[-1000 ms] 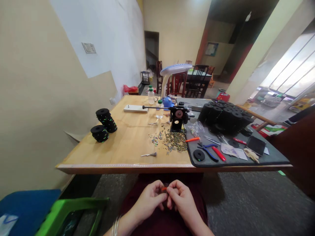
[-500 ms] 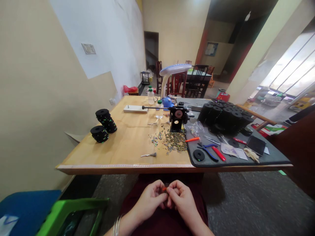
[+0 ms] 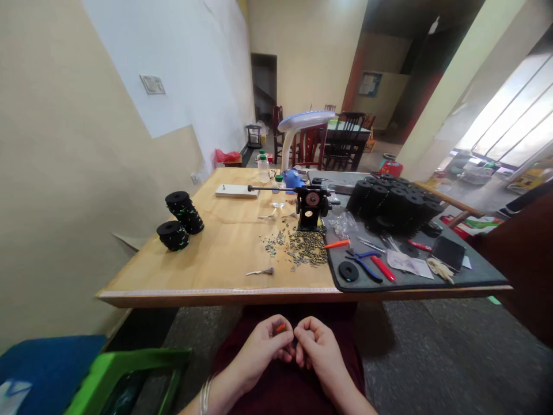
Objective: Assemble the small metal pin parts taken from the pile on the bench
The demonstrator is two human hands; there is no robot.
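Fingertip handling looks to be the step in hand, low over the lap, nearer than the wooden table point(image 3: 207, 253). Left hand point(image 3: 261, 349) pinches a small orange piece point(image 3: 280, 328). Right hand point(image 3: 319, 346) curls just beside it, its grasp unclear. Any further handling likely calls for a steady, fine pinch.

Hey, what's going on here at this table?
A person sits at the table with both hands over the lap. The left hand pinches a small orange piece; the right hand is curled right beside it, and what it holds is unclear. On the table lie small parts, pliers and black spools, untouched.
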